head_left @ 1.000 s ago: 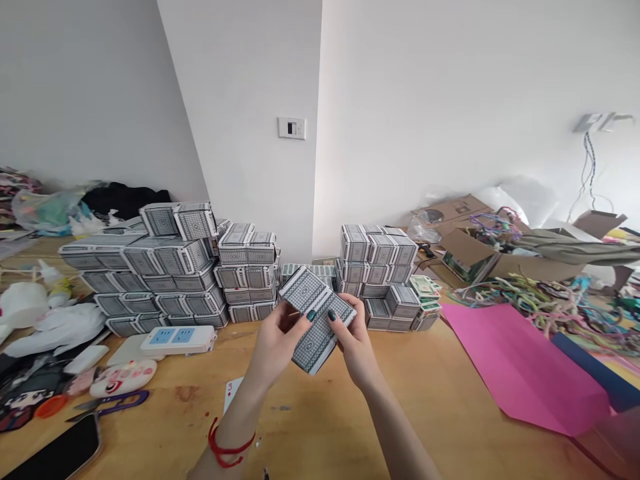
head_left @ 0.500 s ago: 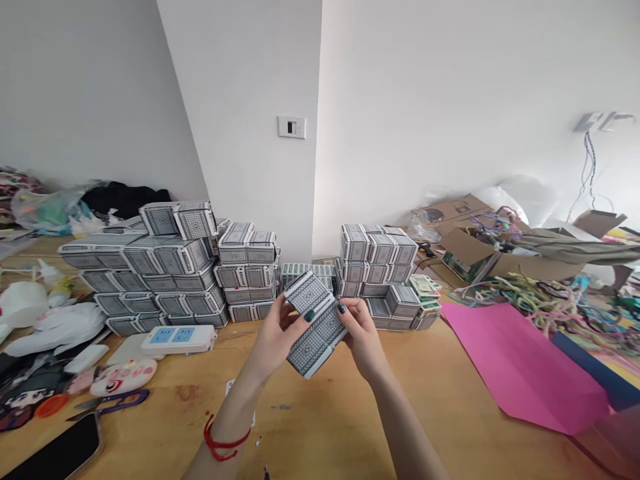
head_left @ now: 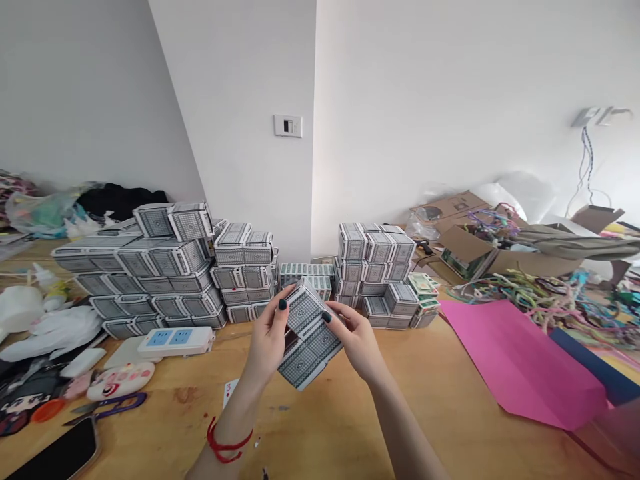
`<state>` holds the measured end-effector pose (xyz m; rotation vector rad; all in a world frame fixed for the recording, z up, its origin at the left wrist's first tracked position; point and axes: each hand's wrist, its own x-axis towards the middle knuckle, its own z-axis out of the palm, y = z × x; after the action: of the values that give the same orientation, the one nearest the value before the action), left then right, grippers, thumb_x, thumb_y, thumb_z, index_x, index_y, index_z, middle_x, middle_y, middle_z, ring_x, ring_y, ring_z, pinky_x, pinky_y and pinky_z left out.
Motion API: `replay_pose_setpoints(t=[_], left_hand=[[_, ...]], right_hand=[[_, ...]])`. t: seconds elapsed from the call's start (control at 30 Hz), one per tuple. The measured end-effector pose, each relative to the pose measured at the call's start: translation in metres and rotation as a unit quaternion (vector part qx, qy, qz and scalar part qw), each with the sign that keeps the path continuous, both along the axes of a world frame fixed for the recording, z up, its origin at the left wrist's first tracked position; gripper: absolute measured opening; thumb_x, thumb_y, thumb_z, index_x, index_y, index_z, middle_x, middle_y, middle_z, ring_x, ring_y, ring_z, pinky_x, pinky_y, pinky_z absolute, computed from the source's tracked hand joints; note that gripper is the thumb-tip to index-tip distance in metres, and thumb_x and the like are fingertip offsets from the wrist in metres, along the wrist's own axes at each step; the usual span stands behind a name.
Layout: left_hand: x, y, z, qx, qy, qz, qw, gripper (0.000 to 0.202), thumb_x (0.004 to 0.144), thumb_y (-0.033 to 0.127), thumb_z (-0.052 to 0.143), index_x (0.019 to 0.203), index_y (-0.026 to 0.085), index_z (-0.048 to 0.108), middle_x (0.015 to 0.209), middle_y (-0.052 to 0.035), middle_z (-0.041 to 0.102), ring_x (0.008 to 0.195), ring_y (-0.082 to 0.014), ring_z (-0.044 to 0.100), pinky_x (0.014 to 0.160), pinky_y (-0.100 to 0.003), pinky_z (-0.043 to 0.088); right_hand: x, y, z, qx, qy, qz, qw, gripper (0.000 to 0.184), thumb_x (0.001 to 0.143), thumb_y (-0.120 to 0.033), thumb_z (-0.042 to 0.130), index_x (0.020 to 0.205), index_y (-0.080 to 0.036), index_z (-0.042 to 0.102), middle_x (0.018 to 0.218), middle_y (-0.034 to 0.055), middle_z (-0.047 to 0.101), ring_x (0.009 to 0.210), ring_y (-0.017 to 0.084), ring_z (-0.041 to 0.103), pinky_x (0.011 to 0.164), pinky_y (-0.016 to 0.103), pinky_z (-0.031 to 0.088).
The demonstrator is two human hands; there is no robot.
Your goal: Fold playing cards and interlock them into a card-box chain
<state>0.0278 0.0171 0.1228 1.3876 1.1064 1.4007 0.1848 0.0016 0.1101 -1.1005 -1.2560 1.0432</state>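
Observation:
Between my hands, above the table, is a tilted block folded from playing cards (head_left: pixel 309 347), with grey patterned backs outward. My left hand (head_left: pixel 266 340) grips its left side, thumb on the upper edge. My right hand (head_left: pixel 356 337) holds the right side with the thumb pressed on the top face. A dark gap shows in the block near my left fingers. Behind it stand stacks of similar card blocks: a large stack (head_left: pixel 165 257) at left, a narrower one (head_left: pixel 243 273) beside it and another (head_left: pixel 377 260) at right. A playing card (head_left: pixel 229 390) lies partly under my left forearm.
A white power strip (head_left: pixel 175 340), purple-handled scissors (head_left: pixel 120 404) and a phone (head_left: pixel 57 453) lie on the left. To the right are a pink sheet (head_left: pixel 520 367), tangled colourful cords (head_left: pixel 530 303) and an open cardboard box (head_left: pixel 470 247). Green-white cards (head_left: pixel 424 285) sit beside the right stack.
The block has turned slightly and a gap has appeared between its parts. My left thumb has moved from the middle of the block to its upper left edge.

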Motion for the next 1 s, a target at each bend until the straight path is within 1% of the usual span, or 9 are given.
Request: replay_pose_setpoints(t=[0.1, 0.23, 0.43, 0.57, 0.63, 0.7, 0.8, 0.87, 1.0], left_hand=[[0.0, -0.001, 0.001, 0.001, -0.027, -0.025, 0.999, 0.047, 0.08, 0.048, 0.041, 0.116, 0.02, 0.051, 0.123, -0.0085, 0.053, 0.114, -0.023, 0.046, 0.095, -0.034, 0.037], [0.0, -0.002, 0.003, -0.007, -0.062, -0.044, 0.997, 0.048, 0.08, 0.047, 0.045, 0.117, 0.018, 0.05, 0.117, -0.0093, 0.057, 0.114, -0.0239, 0.047, 0.095, -0.035, 0.037], [-0.003, -0.003, 0.004, 0.007, -0.027, -0.042, 0.999, 0.046, 0.079, 0.046, 0.046, 0.116, 0.021, 0.052, 0.125, -0.0073, 0.052, 0.115, -0.025, 0.045, 0.096, -0.036, 0.036], [-0.005, -0.005, 0.006, 0.005, -0.001, -0.077, 0.997, 0.046, 0.08, 0.046, 0.044, 0.12, 0.024, 0.048, 0.132, -0.0048, 0.045, 0.121, -0.0239, 0.039, 0.097, -0.033, 0.035], [-0.006, -0.006, 0.008, 0.005, -0.009, -0.091, 0.996, 0.047, 0.081, 0.044, 0.045, 0.123, 0.025, 0.045, 0.135, -0.0034, 0.04, 0.123, -0.023, 0.035, 0.098, -0.032, 0.034], [-0.005, -0.007, 0.01, -0.003, -0.025, -0.1, 0.995, 0.05, 0.08, 0.043, 0.047, 0.126, 0.024, 0.041, 0.137, -0.0039, 0.038, 0.123, -0.0233, 0.036, 0.098, -0.032, 0.034], [-0.004, -0.01, 0.012, -0.026, -0.035, -0.12, 0.992, 0.058, 0.075, 0.042, 0.055, 0.126, 0.02, 0.04, 0.132, -0.0089, 0.044, 0.117, -0.0257, 0.043, 0.096, -0.036, 0.038], [-0.002, -0.012, 0.013, -0.023, -0.037, -0.145, 0.988, 0.062, 0.07, 0.039, 0.062, 0.124, 0.018, 0.041, 0.128, -0.0111, 0.048, 0.115, -0.0266, 0.045, 0.094, -0.036, 0.039], [-0.002, -0.019, 0.015, -0.007, -0.026, -0.184, 0.983, 0.065, 0.063, 0.032, 0.07, 0.122, 0.019, 0.043, 0.122, -0.0119, 0.053, 0.111, -0.0273, 0.049, 0.09, -0.035, 0.043]], right_hand=[[-0.001, 0.0, -0.001, 0.017, -0.016, -0.019, 1.0, 0.037, 0.069, -0.043, 0.06, 0.097, -0.019, 0.063, 0.095, 0.0071, 0.063, 0.088, 0.024, 0.056, 0.075, 0.034, 0.045], [-0.004, -0.001, -0.001, 0.029, -0.006, -0.034, 0.999, 0.034, 0.069, -0.042, 0.061, 0.095, -0.019, 0.063, 0.092, 0.0068, 0.063, 0.085, 0.023, 0.056, 0.074, 0.034, 0.045], [-0.001, -0.001, -0.002, 0.01, 0.028, 0.022, 0.999, 0.036, 0.071, -0.041, 0.059, 0.102, -0.021, 0.06, 0.099, 0.0056, 0.062, 0.091, 0.023, 0.054, 0.079, 0.034, 0.044], [0.006, -0.001, 0.0, 0.042, 0.007, 0.032, 0.999, 0.037, 0.072, -0.039, 0.058, 0.106, -0.024, 0.058, 0.108, 0.0053, 0.059, 0.1, 0.024, 0.051, 0.086, 0.036, 0.041], [0.009, -0.003, 0.002, 0.061, -0.002, 0.036, 0.997, 0.039, 0.071, -0.038, 0.06, 0.107, -0.024, 0.058, 0.111, 0.0054, 0.058, 0.105, 0.025, 0.049, 0.09, 0.038, 0.038], [0.012, -0.005, 0.005, 0.072, 0.001, 0.051, 0.996, 0.041, 0.07, -0.038, 0.062, 0.109, -0.024, 0.058, 0.112, 0.0057, 0.057, 0.107, 0.025, 0.048, 0.092, 0.039, 0.037], [0.013, -0.009, 0.009, 0.081, 0.014, 0.099, 0.992, 0.047, 0.07, -0.038, 0.062, 0.114, -0.025, 0.053, 0.116, 0.0063, 0.055, 0.108, 0.026, 0.048, 0.091, 0.04, 0.038], [0.012, -0.012, 0.011, 0.096, 0.018, 0.115, 0.989, 0.05, 0.07, -0.039, 0.062, 0.117, -0.025, 0.051, 0.117, 0.0071, 0.054, 0.107, 0.026, 0.049, 0.09, 0.041, 0.038], [0.01, -0.013, 0.01, 0.11, 0.033, 0.091, 0.989, 0.052, 0.067, -0.041, 0.064, 0.115, -0.024, 0.051, 0.11, 0.0081, 0.057, 0.103, 0.026, 0.051, 0.087, 0.04, 0.04]])
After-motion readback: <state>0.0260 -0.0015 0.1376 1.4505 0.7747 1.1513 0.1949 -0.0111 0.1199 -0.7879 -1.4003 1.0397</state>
